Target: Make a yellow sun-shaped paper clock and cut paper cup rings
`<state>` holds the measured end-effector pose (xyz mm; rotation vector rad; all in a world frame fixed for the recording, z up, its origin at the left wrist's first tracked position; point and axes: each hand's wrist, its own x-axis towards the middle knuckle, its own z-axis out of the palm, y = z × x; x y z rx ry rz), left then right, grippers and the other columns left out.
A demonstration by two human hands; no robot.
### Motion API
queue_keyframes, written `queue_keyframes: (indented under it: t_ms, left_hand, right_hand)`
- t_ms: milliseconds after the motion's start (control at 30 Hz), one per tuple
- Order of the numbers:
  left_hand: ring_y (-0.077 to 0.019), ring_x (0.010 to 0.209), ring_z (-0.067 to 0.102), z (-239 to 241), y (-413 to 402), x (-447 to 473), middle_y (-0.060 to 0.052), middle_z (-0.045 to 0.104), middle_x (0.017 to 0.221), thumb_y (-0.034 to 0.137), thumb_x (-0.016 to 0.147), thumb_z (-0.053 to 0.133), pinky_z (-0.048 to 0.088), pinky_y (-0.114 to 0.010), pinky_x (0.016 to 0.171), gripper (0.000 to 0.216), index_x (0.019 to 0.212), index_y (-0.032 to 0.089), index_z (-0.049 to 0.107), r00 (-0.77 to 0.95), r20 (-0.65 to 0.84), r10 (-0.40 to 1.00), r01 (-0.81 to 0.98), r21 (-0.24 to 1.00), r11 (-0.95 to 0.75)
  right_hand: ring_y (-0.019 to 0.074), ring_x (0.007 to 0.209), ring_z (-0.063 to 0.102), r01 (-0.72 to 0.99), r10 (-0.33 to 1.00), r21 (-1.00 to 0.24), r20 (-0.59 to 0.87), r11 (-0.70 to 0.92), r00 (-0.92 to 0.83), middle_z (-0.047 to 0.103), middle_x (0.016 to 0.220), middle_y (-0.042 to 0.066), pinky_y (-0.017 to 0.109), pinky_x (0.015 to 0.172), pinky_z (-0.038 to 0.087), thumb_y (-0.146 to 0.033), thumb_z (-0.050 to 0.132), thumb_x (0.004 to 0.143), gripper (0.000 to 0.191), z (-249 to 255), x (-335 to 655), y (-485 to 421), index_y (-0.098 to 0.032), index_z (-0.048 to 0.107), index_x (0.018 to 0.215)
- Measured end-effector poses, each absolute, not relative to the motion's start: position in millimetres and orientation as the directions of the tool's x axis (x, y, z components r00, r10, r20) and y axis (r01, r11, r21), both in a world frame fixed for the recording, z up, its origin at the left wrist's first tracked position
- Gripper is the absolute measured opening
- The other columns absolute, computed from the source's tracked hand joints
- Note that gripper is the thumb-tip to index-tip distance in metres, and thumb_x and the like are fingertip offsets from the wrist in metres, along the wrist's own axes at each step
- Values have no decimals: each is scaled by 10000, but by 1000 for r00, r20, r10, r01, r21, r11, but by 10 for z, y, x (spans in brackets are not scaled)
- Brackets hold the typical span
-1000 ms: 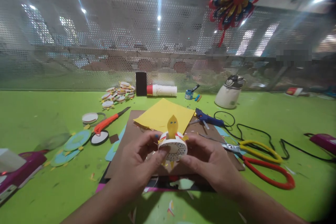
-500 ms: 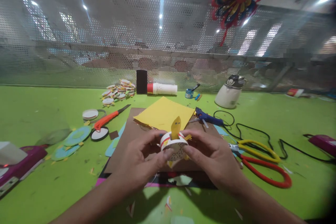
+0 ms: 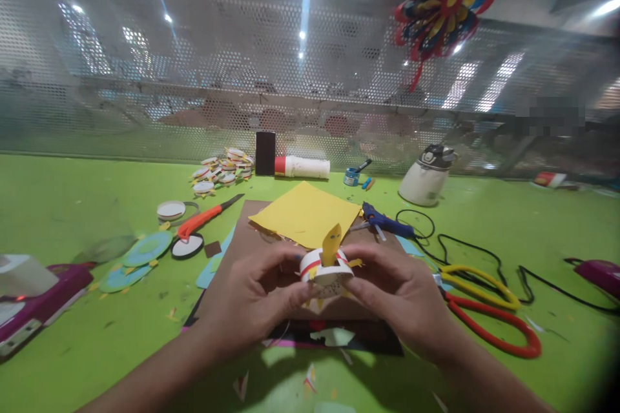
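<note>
Left hand (image 3: 261, 290) and right hand (image 3: 404, 290), fingers partly curled, hold opposite sides of a white, red-banded, drum-shaped paper figure (image 3: 327, 276) above brown cardboard (image 3: 243, 240); excess thumb pressure could dent its rim.

A white, red-banded craft turtle (image 3: 330, 281) is held tilted between the fingers (image 3: 294, 297), its yellow head (image 3: 332, 244) pointed upward.

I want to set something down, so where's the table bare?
Bare green table shows back right, between the white jug and the red-and-white item, and back left, left of the pile of small discs. It's crowded around the brown board: scissors and glue gun right, blue discs left.
</note>
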<state>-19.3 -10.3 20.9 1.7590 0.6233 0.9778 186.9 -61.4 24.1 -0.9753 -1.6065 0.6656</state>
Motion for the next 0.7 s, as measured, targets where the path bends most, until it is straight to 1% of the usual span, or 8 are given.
queue_keyframes:
  t_ms: [200,333,433,567,633,700]
  left_hand:
    - [-147,872,683,165,-65,-209,-15,741,944,230,821,688,529,-207,777,165,985,209,682,571,361,738,-46,911,-410]
    - [-132,855,687,142,-32,-219,-4,738,944,224,827,689,527,-194,785,168,995,222,684,585,355,729,-65,917,-394]
    - [-136,853,695,135,-16,-229,-7,743,941,218,821,696,534,-194,781,168,989,222,691,590,369,718,-91,914,-395]
    - [-148,858,708,133,3,-237,-20,756,952,206,808,709,546,-198,783,196,1003,219,706,573,389,721,-112,909,-401]
    - [-156,880,709,134,15,-239,-26,759,982,200,798,718,548,-204,798,220,1017,224,714,567,394,724,-122,909,-399]
    - [-157,903,707,136,30,-239,-22,759,1005,188,794,721,542,-202,813,236,1025,239,723,570,403,716,-130,905,-405]
  right_hand:
    - [119,794,723,301,836,-790,547,533,-45,754,926,-3,180,718,597,-108,714,766,253,274,1860,-617,-235,719,985]
    - [114,781,713,336,824,-770,566,542,-34,750,905,3,181,715,588,-121,709,773,230,259,1851,-631,-216,709,982]
    - [119,816,691,367,805,-736,589,569,-67,735,938,8,211,738,575,-133,673,805,236,233,1844,-648,-220,680,1024]
    - [169,892,662,402,791,-704,605,585,-92,706,978,45,298,790,550,-184,684,806,258,204,1836,-660,-194,645,1060]
    - [183,892,654,440,762,-661,642,608,-88,702,958,62,325,802,532,-196,688,803,243,208,1829,-660,-169,647,1041]
    - [178,864,657,484,714,-596,694,641,-91,709,928,69,313,779,523,-185,684,804,231,224,1821,-659,-151,651,1030]
